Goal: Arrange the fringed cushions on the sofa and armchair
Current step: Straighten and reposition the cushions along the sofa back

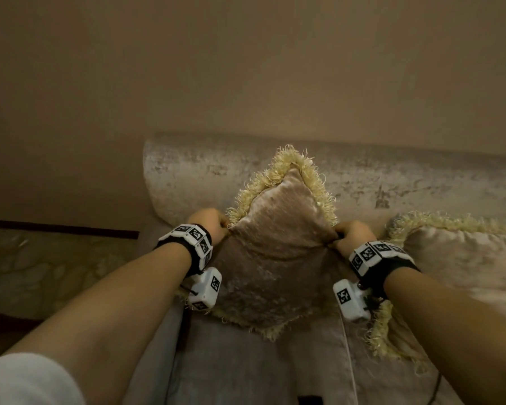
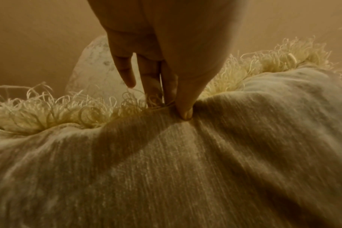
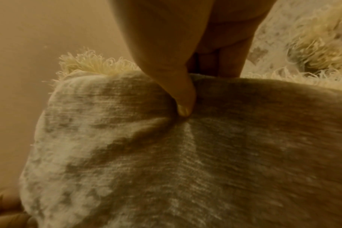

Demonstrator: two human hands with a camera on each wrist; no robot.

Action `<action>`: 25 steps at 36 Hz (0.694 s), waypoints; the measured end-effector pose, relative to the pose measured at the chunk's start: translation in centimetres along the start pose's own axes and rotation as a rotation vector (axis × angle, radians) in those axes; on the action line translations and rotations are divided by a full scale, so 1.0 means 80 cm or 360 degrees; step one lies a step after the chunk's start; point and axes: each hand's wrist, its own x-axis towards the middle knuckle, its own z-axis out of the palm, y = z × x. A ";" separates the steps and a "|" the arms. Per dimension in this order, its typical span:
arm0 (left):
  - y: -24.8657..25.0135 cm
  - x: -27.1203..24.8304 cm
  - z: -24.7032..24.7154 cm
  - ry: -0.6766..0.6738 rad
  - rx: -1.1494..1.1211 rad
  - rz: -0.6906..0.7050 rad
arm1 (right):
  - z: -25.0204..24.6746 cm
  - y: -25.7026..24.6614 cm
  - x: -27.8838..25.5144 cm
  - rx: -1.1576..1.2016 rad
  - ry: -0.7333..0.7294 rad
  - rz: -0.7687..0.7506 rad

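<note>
Left hand (image 1: 209, 225) and right hand (image 1: 351, 235) pinch side corners of the fringed beige velvet cushion (image 1: 278, 249) on the pale crushed-velvet sofa (image 1: 187, 168), where such shallow pinches may slip, toppling it.

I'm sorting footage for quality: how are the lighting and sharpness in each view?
Head view: dim, warm light, edges bent by the wide lens. Left wrist view: cushion velvet streaked with blur, left hand casting a shadow. Right wrist view: soft, fabric smeared.
</note>
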 end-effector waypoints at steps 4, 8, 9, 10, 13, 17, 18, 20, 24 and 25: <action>-0.013 0.021 0.016 -0.0030 0.0004 -0.0052 | 0.024 -0.001 0.028 -0.0045 -0.0044 0.0024; -0.023 0.037 0.026 -0.0045 0.0032 -0.0078 | 0.044 -0.003 0.054 -0.0040 -0.0046 0.0037; -0.026 0.042 0.029 -0.0042 0.0041 -0.0078 | 0.048 -0.003 0.060 -0.0037 -0.0043 0.0038; -0.029 0.046 0.032 -0.0036 0.0060 -0.0070 | 0.053 -0.004 0.064 -0.0032 -0.0041 0.0033; -0.033 0.054 0.038 -0.0016 0.0095 -0.0060 | 0.065 -0.005 0.078 -0.0062 -0.0037 0.0013; -0.035 0.062 0.046 -0.0016 0.0079 -0.0051 | 0.073 -0.008 0.087 -0.0107 -0.0069 0.0039; -0.035 0.063 0.049 -0.0008 0.0066 -0.0040 | 0.073 -0.010 0.086 -0.0103 -0.0066 0.0039; -0.035 0.061 0.055 -0.0009 0.0047 -0.0034 | 0.077 -0.009 0.086 -0.0062 -0.0042 0.0048; -0.034 0.057 0.064 -0.0088 -0.0045 -0.0054 | 0.092 -0.003 0.084 -0.0054 -0.0095 0.0061; -0.035 0.056 0.064 -0.0105 -0.0084 -0.0063 | 0.094 -0.004 0.082 -0.0078 -0.0108 0.0061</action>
